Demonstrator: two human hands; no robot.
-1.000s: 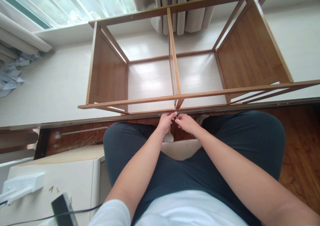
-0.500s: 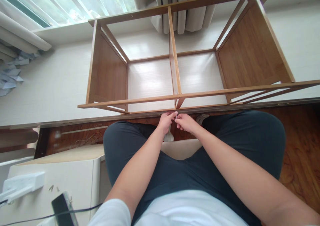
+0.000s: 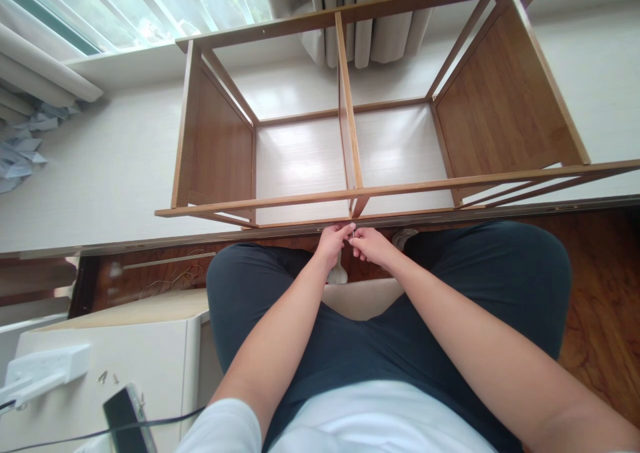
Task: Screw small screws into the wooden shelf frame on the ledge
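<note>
Between my knees, at the near edge of the white platform, my two hands meet just below a wooden frame [image 3: 354, 153]. My left hand [image 3: 332, 245] is closed in a pinch. Close on its right, my right hand [image 3: 371, 246] has its fingers curled and pinched around a thin metal piece [image 3: 353, 234]. That piece is too small to tell whether it is a screw or a hex key, and fingers cover part of it. The frame has solid side panels and a central divider. Its front rail runs just beyond my fingertips.
On the left, a white cabinet [image 3: 170, 346] carries a phone [image 3: 125, 416], a few small screws [image 3: 103, 377], a white power strip [image 3: 47, 366] and a black cable [image 3: 173, 421]. Curtains [image 3: 395, 19] hang behind the frame. Crumpled paper pieces [image 3: 23, 149] lie at the far left.
Almost nothing differs. My fingers have shifted very slightly around the thin metal piece, and the frame stays where it was.
</note>
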